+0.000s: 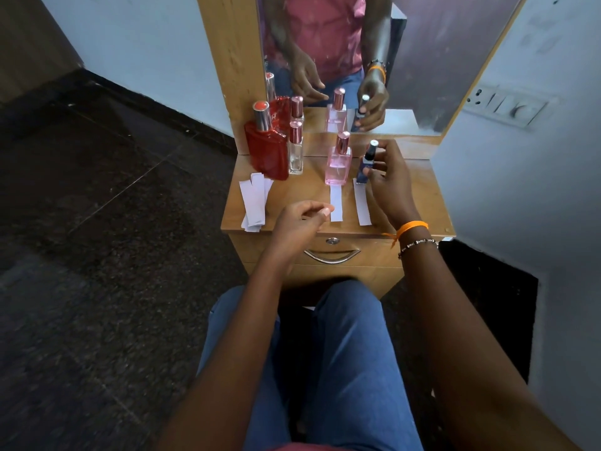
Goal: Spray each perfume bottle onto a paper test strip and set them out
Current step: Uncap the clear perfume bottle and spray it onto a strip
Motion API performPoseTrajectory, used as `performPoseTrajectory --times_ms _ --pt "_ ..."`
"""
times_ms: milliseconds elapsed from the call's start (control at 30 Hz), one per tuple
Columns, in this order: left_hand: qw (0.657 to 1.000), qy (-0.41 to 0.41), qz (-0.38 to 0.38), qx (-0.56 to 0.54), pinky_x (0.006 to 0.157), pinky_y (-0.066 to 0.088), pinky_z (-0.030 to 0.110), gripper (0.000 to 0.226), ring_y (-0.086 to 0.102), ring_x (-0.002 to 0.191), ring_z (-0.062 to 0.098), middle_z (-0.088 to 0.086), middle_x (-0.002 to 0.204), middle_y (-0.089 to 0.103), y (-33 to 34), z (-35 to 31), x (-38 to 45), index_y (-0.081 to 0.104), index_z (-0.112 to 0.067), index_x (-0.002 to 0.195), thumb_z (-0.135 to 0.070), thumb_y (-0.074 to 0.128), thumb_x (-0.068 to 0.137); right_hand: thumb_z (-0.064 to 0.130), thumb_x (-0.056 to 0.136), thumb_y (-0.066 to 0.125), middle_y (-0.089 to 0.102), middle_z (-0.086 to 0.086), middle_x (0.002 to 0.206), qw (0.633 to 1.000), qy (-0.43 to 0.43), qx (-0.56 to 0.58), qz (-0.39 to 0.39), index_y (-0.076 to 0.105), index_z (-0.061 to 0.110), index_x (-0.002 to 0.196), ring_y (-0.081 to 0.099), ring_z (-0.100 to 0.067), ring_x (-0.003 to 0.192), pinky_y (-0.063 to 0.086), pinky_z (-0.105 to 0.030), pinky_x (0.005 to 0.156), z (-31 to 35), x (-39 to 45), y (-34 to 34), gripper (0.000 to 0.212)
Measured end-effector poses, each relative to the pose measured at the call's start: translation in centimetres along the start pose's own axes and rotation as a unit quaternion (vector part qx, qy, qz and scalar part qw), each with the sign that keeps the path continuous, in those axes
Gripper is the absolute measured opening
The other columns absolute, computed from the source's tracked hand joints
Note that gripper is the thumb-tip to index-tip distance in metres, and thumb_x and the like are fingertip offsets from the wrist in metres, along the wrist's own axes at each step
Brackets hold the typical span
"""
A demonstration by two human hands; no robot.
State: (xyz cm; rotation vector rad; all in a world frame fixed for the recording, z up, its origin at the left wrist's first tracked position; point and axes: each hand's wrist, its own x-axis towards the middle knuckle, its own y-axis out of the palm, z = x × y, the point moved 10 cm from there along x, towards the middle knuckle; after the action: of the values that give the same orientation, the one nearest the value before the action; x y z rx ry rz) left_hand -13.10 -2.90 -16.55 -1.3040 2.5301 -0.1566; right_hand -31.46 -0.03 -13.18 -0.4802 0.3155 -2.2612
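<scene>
My right hand [388,180] grips a slim dark blue perfume bottle [367,161] with a silver cap, upright at the far end of a white paper strip [362,205]. To its left a pink bottle [339,161] stands above a second strip [336,203]. A large red bottle [266,148] and a small clear bottle [296,151] stand at the back left. A loose pile of spare strips [253,200] lies at the left edge. My left hand [300,221] hovers over the front of the table with loosely curled fingers, holding nothing.
The small wooden dressing table [292,193] has a mirror [406,60] behind it that reflects the bottles and hands. A drawer with a metal handle [331,255] faces my knees. A wall with a switch plate [505,105] is close on the right; dark floor lies on the left.
</scene>
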Motion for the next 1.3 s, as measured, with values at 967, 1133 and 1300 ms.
performPoseTrajectory --times_ms 967,1133,1300 --pt "0.950 -0.067 -0.224 0.205 0.099 0.043 0.043 0.038 0.051 0.118 0.033 0.019 0.128 0.050 -11.3 4.4 0.7 0.054 -0.006 0.126 -0.015 0.056 0.089 0.002 0.076 0.064 0.072 -0.010 0.084 0.996 0.047 -0.022 0.074 0.065 0.005 0.081 0.066 -0.022 0.079 0.050 -0.032 0.070 3.1 -6.7 13.6 0.007" --pt "0.957 -0.089 -0.235 0.145 0.100 0.044 0.047 0.037 0.050 0.120 0.030 0.012 0.126 0.055 -11.7 5.5 1.6 0.058 -0.017 0.122 -0.010 0.057 0.086 0.005 0.076 0.065 0.072 -0.013 0.086 0.995 0.073 -0.037 0.060 0.066 0.005 0.083 0.067 -0.027 0.084 0.051 -0.035 0.071 3.0 -6.1 13.9 0.007" --pt "0.963 -0.082 -0.245 0.079 0.098 0.047 0.045 0.037 0.047 0.121 0.027 0.008 0.127 0.052 -11.7 6.1 1.5 0.061 -0.023 0.116 -0.002 0.058 0.084 0.004 0.074 0.067 0.072 -0.011 0.087 0.993 0.094 -0.038 0.056 0.066 0.006 0.084 0.067 -0.025 0.084 0.053 -0.038 0.073 2.7 -6.2 14.0 0.010"
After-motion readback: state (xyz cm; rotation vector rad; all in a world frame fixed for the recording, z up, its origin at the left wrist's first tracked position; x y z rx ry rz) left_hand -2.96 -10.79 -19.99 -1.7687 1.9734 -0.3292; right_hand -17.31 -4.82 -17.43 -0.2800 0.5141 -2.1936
